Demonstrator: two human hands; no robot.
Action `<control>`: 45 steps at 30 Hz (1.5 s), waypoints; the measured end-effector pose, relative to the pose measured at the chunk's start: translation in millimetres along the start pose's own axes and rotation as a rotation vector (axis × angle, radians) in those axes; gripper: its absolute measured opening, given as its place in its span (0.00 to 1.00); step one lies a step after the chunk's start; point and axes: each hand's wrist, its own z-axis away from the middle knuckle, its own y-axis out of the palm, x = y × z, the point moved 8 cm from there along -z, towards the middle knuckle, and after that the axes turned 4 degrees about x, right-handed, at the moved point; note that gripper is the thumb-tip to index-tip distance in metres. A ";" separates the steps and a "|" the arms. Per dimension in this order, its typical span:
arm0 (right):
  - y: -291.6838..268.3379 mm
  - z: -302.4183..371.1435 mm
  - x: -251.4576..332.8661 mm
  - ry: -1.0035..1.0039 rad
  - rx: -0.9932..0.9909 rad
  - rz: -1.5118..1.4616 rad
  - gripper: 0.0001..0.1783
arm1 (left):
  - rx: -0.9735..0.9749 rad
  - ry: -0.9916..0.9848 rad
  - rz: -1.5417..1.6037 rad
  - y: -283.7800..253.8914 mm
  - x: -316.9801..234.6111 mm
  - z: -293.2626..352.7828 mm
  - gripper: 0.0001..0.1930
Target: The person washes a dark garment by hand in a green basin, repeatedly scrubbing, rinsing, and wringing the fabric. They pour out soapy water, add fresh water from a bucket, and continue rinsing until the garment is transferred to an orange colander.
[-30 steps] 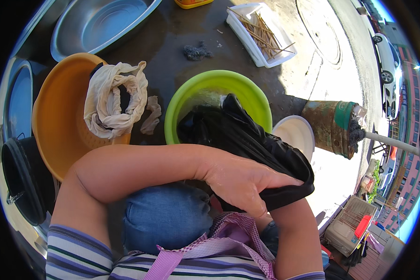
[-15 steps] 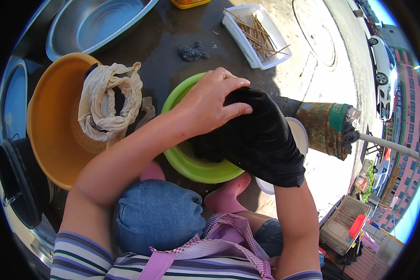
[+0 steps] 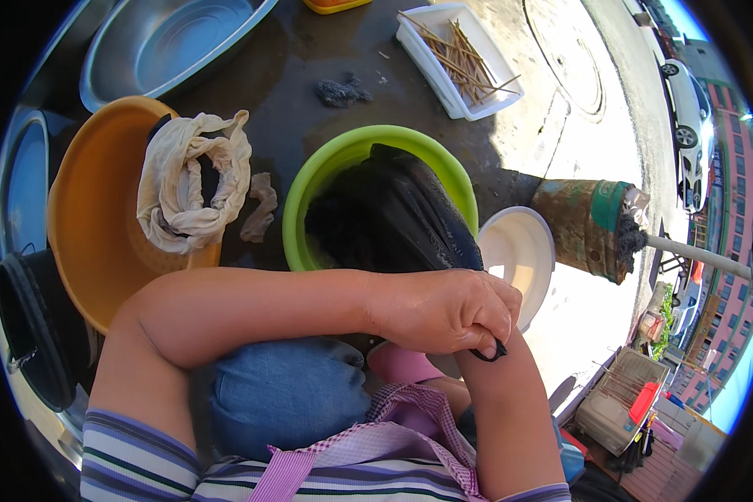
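Note:
A black wet-looking garment [image 3: 385, 205] lies in a lime-green basin [image 3: 296, 209] in front of me, one end drawn over the rim toward my arms. My left hand [image 3: 464, 311] is closed on that end, and a small black edge pokes out below its fingers. From the lower right my right forearm [image 3: 514, 402] runs up beneath the left hand. My right hand itself is hidden by the left hand and the black cloth, so its fingers do not show.
An orange basin [image 3: 79, 217] with a twisted cream cloth [image 3: 197, 184] stands at left. Behind are a metal tub [image 3: 176, 50], a dark scrubber [image 3: 343, 90] and a white tray [image 3: 443, 84] of thin sticks. A white bowl [image 3: 531, 259] and rusty bucket [image 3: 573, 226] stand right.
My left hand has moved down and right from the garment's top to its near end and closed on it. The garment, raised along my right arm before, now lies lower in the basin.

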 end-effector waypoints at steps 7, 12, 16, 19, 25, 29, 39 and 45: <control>-14.2 5.2 -21.3 0.057 -0.069 0.027 0.21 | 0.116 -0.115 0.145 -4.4 10.6 14.0 0.06; -19.0 8.3 -27.4 0.033 -0.083 0.071 0.19 | -0.184 -0.059 -0.090 -44.8 10.0 18.7 0.15; -31.0 8.9 -0.3 -0.044 -0.150 0.390 0.17 | -0.940 -0.186 -0.882 -109.2 19.5 60.4 0.23; -31.1 4.2 49.3 -0.068 -0.189 0.597 0.15 | -0.797 -0.282 -1.023 -116.5 41.7 67.9 0.15; -15.5 22.9 -2.1 0.222 -0.069 0.460 0.34 | -0.408 -0.290 -0.250 -66.8 57.9 38.0 0.10; -7.2 30.7 -37.3 0.234 -0.137 0.226 0.40 | -0.343 -0.432 -0.270 -61.3 80.9 45.9 0.17; -0.5 10.5 -37.3 0.110 -0.100 -0.012 0.27 | -0.233 -0.183 -0.874 -44.2 46.2 45.7 0.25; 8.0 -5.3 -68.4 0.055 -0.087 -0.486 0.20 | -0.386 -0.279 -1.020 -73.0 58.3 57.7 0.19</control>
